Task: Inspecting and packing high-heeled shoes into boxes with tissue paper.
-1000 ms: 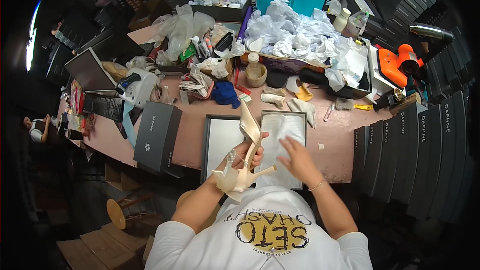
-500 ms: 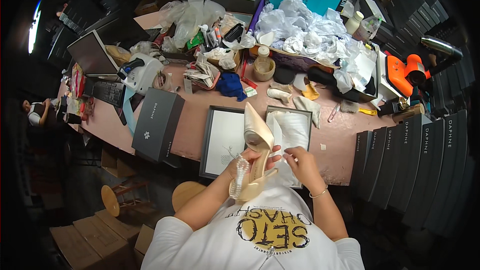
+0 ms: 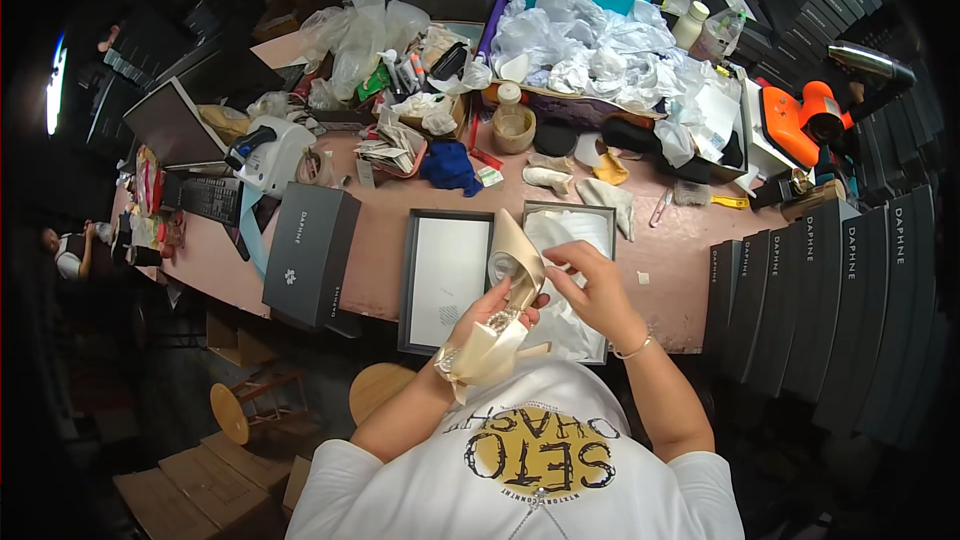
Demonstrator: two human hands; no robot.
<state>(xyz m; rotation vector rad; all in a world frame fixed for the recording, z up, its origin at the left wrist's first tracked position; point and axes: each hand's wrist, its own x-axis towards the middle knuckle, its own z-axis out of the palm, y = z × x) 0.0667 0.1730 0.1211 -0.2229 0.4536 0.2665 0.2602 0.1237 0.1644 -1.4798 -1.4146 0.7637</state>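
Observation:
My left hand [image 3: 490,312] is closed around a beige pointed shoe [image 3: 522,252], its toe toward the far side of the table. A strap with clear beads lies over that hand's wrist, along with loose beige fabric [image 3: 488,358]. At the right edge of the shoe is my right hand [image 3: 592,285], thumb and forefinger bent but apart at the tips; whether they touch the shoe is hard to tell. Beneath lies an open dark shoebox: one half [image 3: 447,258] shows a white inside with a small grey patch, the other [image 3: 610,225] holds white tissue paper [image 3: 568,328].
A closed dark shoebox [image 3: 310,255] stands left, beyond it a keyboard [image 3: 208,196]. Crumpled white paper [image 3: 590,40] fills a container at the back. Cloths, a jar [image 3: 513,128] and a brush [image 3: 690,193] lie nearer. Dark shoeboxes [image 3: 820,300] line the right side.
My right hand has moved up and left to the shoe's edge. The shoe has turned in my left hand and dropped slightly, and its beaded strap and fabric now hang over the wrist.

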